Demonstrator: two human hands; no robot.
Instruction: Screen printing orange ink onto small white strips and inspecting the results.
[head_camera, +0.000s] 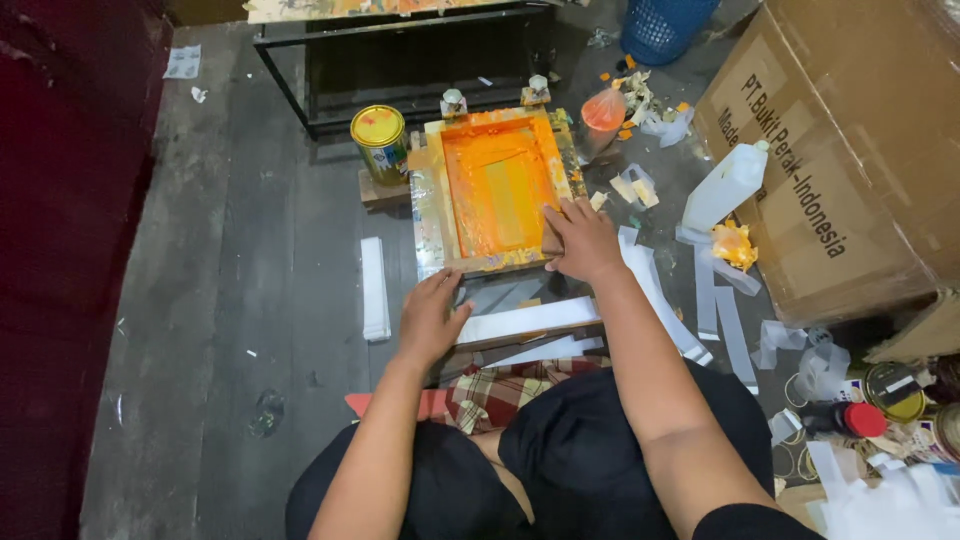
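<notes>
Bright orange ink across the rectangular wood-framed printing screen (497, 185), paler yellow-green at its centre. Yellow lid on the round metal paint tin (381, 142). White paper strip (528, 321). Red-and-cream plaid on the folded cloth (500, 390). Dark grey on the plank floor (250, 250). Blue plastic mesh basket (662, 25).

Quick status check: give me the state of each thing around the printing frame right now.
Screen frame: lying flat, mesh coated in orange ink.
Right hand: flat on the frame's near right corner.
Left hand: resting by the frame's near edge, holding nothing.
Paint tin: upright, lid on.
White bottle: tilted against the cardboard box, capped.
White strip: lying flat by the left hand.
Blue basket: upright.
</notes>
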